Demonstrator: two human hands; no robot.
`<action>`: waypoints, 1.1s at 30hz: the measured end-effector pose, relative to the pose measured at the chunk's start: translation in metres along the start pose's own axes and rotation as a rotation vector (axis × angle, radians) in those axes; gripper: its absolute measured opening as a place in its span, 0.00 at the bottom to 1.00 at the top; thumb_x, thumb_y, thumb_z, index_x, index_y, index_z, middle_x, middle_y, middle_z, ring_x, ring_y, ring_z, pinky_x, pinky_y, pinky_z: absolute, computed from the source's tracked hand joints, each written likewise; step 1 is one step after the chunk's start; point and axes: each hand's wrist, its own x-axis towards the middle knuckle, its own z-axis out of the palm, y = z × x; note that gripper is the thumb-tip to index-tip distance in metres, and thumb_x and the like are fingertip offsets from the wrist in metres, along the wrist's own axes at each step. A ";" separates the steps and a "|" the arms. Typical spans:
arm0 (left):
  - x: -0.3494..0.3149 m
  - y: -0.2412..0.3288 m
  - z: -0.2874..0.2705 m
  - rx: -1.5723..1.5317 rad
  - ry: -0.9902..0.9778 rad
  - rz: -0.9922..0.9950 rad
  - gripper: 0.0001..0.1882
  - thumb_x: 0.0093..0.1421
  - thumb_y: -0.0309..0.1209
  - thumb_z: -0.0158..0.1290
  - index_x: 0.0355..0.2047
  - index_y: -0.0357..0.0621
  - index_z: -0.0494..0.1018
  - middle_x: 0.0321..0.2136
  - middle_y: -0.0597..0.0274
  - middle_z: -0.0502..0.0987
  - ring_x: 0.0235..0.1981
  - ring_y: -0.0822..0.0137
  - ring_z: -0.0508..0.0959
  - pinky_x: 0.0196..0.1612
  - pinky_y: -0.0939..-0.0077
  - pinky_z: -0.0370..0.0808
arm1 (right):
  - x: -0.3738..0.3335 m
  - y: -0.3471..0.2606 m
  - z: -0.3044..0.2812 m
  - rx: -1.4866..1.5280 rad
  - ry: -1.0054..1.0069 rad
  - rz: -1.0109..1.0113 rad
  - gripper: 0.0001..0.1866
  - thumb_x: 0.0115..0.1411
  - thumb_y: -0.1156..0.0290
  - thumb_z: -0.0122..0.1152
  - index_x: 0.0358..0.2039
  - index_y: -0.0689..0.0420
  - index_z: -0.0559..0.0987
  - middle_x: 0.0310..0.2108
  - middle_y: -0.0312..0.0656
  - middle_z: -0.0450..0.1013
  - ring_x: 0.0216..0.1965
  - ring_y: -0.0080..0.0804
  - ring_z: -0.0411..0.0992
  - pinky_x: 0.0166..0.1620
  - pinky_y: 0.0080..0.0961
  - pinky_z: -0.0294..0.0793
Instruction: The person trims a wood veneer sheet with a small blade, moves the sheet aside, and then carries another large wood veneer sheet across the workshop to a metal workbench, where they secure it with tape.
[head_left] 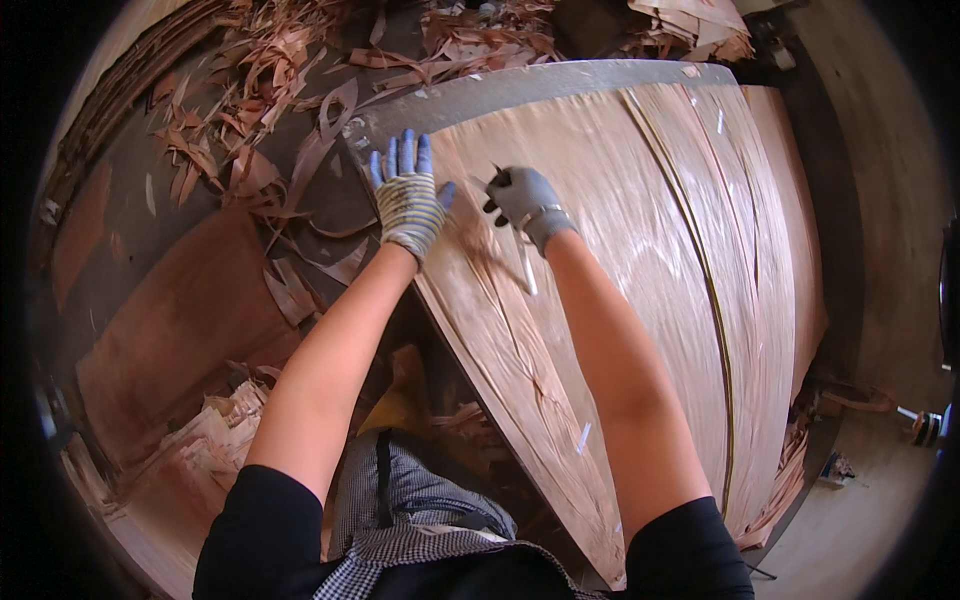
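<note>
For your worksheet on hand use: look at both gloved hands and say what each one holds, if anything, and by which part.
The left hand holds nothing; it lies flat on the veneer sheet. The right hand is closed around a small dark tool; which part it holds cannot be told.

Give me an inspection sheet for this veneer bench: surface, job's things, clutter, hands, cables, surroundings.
Surface: table with a grey far edge, mostly covered.
Job's things: large veneer sheet, split along the grain.
Clutter: veneer scraps piled on the left and beyond the far edge.
Hands: left hand gloved, flat on the sheet's edge; right hand gloved, closed on a small dark tool, kind unclear.
Cables: nothing seen.
Surroundings: floor at right.
</note>
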 end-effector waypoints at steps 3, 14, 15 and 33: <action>0.008 -0.005 0.008 -0.004 -0.036 0.145 0.33 0.51 0.41 0.54 0.57 0.43 0.61 0.60 0.57 0.59 0.61 0.54 0.57 0.63 0.48 0.44 | 0.044 -0.016 0.014 -0.203 0.055 -0.036 0.15 0.52 0.62 0.57 0.30 0.63 0.80 0.26 0.52 0.76 0.28 0.40 0.76 0.31 0.32 0.74; 0.003 0.021 0.015 -0.117 -0.313 0.492 0.25 0.56 0.37 0.47 0.54 0.41 0.65 0.58 0.48 0.61 0.61 0.53 0.57 0.65 0.55 0.45 | 0.034 0.021 -0.008 -0.395 0.191 0.026 0.13 0.52 0.64 0.58 0.28 0.62 0.80 0.20 0.46 0.75 0.18 0.34 0.74 0.23 0.29 0.72; 0.005 0.019 0.012 -0.136 -0.299 0.485 0.25 0.56 0.38 0.47 0.54 0.43 0.65 0.58 0.48 0.60 0.61 0.52 0.56 0.64 0.55 0.45 | 0.030 0.018 -0.010 -0.408 0.138 -0.047 0.12 0.52 0.65 0.57 0.29 0.61 0.79 0.22 0.48 0.75 0.20 0.36 0.75 0.25 0.31 0.73; -0.128 0.096 -0.018 -0.246 -0.519 0.974 0.27 0.55 0.39 0.49 0.55 0.47 0.64 0.59 0.60 0.62 0.60 0.63 0.60 0.64 0.55 0.45 | -0.211 0.143 0.048 -0.031 0.427 0.586 0.23 0.46 0.50 0.61 0.27 0.61 0.80 0.26 0.57 0.74 0.33 0.52 0.74 0.39 0.39 0.71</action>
